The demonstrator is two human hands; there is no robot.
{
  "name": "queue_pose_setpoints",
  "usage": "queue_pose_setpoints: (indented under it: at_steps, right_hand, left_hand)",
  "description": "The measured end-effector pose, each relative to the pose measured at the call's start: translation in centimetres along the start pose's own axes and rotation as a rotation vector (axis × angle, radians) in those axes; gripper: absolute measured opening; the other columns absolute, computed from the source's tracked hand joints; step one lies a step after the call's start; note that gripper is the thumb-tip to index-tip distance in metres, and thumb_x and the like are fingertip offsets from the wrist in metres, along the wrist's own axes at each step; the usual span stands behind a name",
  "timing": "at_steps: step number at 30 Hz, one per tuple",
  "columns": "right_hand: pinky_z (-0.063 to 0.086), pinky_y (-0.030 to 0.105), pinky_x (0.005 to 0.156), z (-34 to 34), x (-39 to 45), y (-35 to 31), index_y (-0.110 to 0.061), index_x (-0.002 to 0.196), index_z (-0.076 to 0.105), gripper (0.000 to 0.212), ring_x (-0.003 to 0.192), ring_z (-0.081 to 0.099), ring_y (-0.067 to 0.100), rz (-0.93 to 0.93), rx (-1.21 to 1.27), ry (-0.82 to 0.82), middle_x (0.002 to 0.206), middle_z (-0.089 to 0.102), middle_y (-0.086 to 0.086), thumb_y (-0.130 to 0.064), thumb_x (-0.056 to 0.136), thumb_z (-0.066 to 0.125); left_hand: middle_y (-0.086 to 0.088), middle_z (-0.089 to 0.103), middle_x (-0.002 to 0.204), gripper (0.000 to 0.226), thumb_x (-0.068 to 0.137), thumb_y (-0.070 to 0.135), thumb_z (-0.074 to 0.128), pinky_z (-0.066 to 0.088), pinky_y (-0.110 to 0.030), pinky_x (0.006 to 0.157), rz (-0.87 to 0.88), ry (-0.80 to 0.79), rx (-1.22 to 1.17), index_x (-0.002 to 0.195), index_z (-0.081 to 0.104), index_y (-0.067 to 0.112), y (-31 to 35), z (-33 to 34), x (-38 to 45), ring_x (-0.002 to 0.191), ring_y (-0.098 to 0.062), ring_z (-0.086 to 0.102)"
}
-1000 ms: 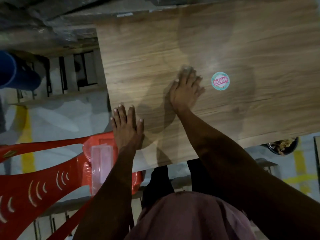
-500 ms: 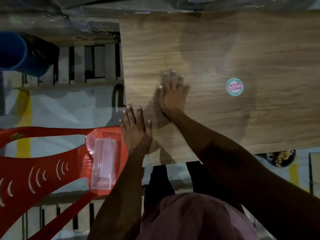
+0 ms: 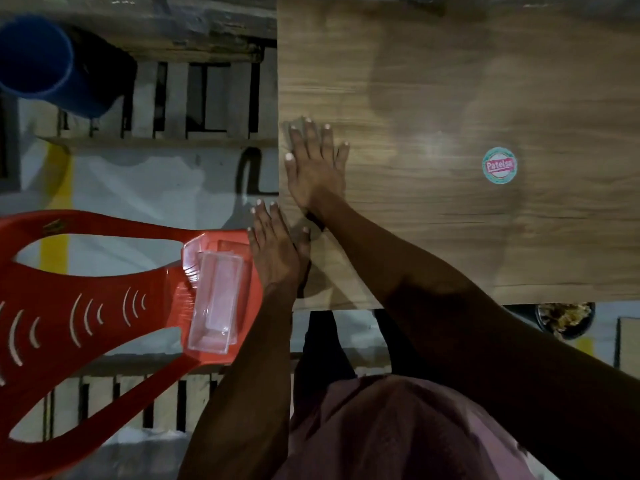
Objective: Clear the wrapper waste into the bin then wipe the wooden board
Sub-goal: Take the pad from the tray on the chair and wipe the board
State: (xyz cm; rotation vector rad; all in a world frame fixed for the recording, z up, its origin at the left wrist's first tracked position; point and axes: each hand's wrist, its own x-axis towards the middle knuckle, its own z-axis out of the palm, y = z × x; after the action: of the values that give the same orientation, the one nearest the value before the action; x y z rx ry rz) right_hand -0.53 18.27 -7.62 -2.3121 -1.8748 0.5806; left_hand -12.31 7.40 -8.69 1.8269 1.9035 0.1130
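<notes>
right hand: your right hand (image 3: 317, 164) lies flat, palm down, on the wooden board (image 3: 450, 98), right at its 9 o'clock edge. Fingers (image 3: 309, 135) straight, slightly spread, pressing on the surface; can't tell if a cloth is under the palm.
left hand: your left hand (image 3: 275, 251) sits at 7 o'clock of the right hand, over the board's left edge near its lower corner. Fingers straight and close together, thumb out toward 3 o'clock, holding nothing.
wooden board: fills the frame from 12 to 3 o'clock, wood grain, acts as the worktop. Darker patches show across it, with a light glare spot near the middle.
sticker: round sticker (image 3: 499, 165) with red lettering, stuck to the board at 3 o'clock of the right hand, well apart from it.
clear tray: clear plastic tray (image 3: 216, 303) rests on the red plastic chair (image 3: 86, 292), just beside the left wrist at 9 o'clock.
blue bin: blue bin (image 3: 34, 60) at 10 o'clock of the frame, well apart from the board.
bowl: dark bowl (image 3: 564, 320) with food scraps on the floor just below the board's near edge, at 4 o'clock.
</notes>
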Motion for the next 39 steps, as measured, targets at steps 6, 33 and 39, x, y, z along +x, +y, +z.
queue_pose_setpoints:
  at_steps: [6,33,39]
  right_hand:
    - [0.000,0.063,0.124,1.0,-1.1,0.1,-0.027,0.164,0.016,0.060,0.158,0.002,0.034,0.115,0.007,0.062,0.173,0.007,0.000,-0.045,0.106,0.016]
    - [0.011,0.065,0.122,0.0,-9.0,9.2,-0.028,0.161,0.024,0.055,0.157,0.010,0.036,-0.150,-0.084,0.043,0.171,0.015,0.002,-0.041,0.108,0.026]
    - [0.006,0.066,0.121,0.0,-10.1,10.4,-0.028,0.162,0.023,0.056,0.157,0.009,0.037,-0.019,-0.057,0.063,0.172,0.014,0.003,-0.040,0.107,0.025]
  left_hand:
    - [-0.015,0.004,0.170,0.077,0.104,0.051,0.039,0.005,-0.045,0.127,-0.010,-0.018,-0.057,0.162,0.007,0.012,-1.1,-0.3,-1.2,0.158,-0.028,0.001]
    - [-0.020,-0.002,0.169,0.066,0.108,0.040,0.029,0.003,-0.049,0.127,0.089,0.018,0.086,0.162,0.004,0.012,-1.6,0.5,-4.9,0.157,-0.032,-0.002]
    - [-0.020,0.001,0.169,0.068,0.105,0.037,0.031,0.005,-0.051,0.128,0.167,-0.035,0.185,0.161,0.005,0.008,1.0,1.9,-6.1,0.157,-0.034,-0.002]
